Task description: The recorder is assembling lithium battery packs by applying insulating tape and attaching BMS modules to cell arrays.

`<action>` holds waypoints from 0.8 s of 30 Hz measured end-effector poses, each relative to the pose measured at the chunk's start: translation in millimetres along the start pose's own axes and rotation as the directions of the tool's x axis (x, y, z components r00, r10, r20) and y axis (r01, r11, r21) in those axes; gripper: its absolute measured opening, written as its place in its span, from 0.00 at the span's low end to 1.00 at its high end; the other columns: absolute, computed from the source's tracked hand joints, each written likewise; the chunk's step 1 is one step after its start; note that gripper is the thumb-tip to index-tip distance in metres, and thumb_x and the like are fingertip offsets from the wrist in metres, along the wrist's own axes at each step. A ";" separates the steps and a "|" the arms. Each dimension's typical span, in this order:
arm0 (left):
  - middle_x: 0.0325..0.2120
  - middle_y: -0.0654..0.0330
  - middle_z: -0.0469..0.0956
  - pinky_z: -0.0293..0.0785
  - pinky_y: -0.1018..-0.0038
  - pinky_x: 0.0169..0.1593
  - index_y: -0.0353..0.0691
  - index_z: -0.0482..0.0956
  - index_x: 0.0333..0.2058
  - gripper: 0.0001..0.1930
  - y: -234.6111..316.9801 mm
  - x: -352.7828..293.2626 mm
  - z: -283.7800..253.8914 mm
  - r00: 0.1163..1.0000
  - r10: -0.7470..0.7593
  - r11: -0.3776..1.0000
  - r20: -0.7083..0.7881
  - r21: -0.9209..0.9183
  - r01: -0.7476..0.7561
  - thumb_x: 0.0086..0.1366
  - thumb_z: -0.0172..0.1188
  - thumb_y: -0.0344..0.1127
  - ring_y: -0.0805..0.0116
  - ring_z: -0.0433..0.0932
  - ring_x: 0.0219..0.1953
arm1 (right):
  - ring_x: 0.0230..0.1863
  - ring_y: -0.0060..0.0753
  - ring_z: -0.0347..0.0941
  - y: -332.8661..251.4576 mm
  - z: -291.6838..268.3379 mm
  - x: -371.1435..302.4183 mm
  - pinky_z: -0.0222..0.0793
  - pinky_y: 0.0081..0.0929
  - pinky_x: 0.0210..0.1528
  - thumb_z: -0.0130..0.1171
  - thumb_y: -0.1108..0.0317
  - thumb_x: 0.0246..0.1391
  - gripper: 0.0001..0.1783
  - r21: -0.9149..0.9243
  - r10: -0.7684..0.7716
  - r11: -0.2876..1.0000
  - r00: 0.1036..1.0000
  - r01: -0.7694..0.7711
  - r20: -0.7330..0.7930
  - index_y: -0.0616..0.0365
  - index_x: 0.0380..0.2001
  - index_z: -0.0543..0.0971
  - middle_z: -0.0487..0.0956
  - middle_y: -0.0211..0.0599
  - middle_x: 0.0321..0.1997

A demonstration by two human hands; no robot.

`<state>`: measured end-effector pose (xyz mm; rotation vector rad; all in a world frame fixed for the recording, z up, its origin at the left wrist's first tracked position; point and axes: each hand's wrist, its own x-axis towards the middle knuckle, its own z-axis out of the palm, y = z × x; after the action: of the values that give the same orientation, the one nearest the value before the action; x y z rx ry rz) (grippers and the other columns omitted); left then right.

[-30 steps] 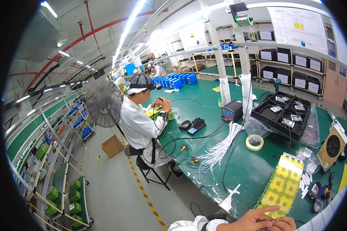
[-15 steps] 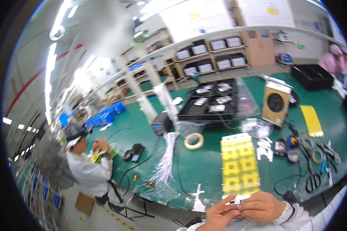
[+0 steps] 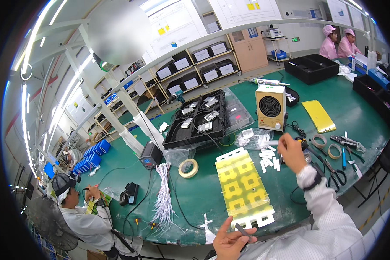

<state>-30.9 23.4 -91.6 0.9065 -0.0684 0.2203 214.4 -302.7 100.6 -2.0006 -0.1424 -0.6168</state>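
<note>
Hands were set well apart, one near and one far: the left hand (image 3: 231, 242) was the nearest, at the near edge of the tabletop (image 3: 208, 195), with a slim dark grey piece (image 3: 242, 231) pinched between thumb and fingers. Directly far of it began the yellow panel (image 3: 244, 190), lying flat, its long axis running near to far and its far end slanting somewhat left. The left hand was thus the nearer one, at the panel's near left corner; whether a fingertip touched that corner could not be told. The right hand (image 3: 292, 154) was farther out, to the right of the panel's far half, with loose white strips (image 3: 276, 163) lying between the two. Its fingers were bent inward and a pale strip (image 3: 271, 143) showed at their tips, though whether they grasped it was unclear. Left of the panel's far half lay a tape roll (image 3: 191, 174); beyond came a clear plastic bag (image 3: 252, 138), then a beige fan unit (image 3: 271, 108) and, farther left, a black tray (image 3: 197, 119).
</note>
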 end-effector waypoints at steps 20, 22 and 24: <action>0.29 0.54 0.82 0.78 0.77 0.30 0.30 0.76 0.42 0.15 96.4 19.0 160.3 0.999 -0.025 0.960 0.048 0.280 0.010 0.57 0.69 0.17 0.75 0.80 0.27 | 0.30 0.27 0.80 -63.2 1.2 -37.2 0.75 0.27 0.33 0.64 0.71 0.56 0.11 0.320 -0.096 0.948 0.959 0.005 0.268 0.68 0.39 0.82 0.85 0.43 0.34; 0.30 0.54 0.83 0.77 0.78 0.29 0.31 0.77 0.41 0.15 96.9 20.0 168.0 0.995 0.050 0.914 0.091 0.398 -0.082 0.57 0.71 0.19 0.75 0.80 0.27 | 0.30 0.31 0.80 -106.9 -28.7 -77.5 0.75 0.28 0.33 0.70 0.71 0.51 0.13 0.300 -0.402 0.911 0.769 0.282 0.498 0.64 0.39 0.83 0.84 0.40 0.34; 0.28 0.56 0.83 0.75 0.80 0.28 0.31 0.80 0.37 0.12 102.9 19.5 182.9 0.960 0.152 0.805 0.235 0.534 -0.258 0.55 0.72 0.20 0.75 0.79 0.24 | 0.30 0.34 0.80 -138.4 -38.2 -96.8 0.74 0.29 0.33 0.73 0.71 0.48 0.13 0.312 -0.480 0.877 0.663 0.365 0.575 0.62 0.38 0.83 0.84 0.38 0.34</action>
<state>-28.2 -56.2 103.6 1.5152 -0.2863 0.3720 68.4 -251.4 178.3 -1.9352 -1.0811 -0.1553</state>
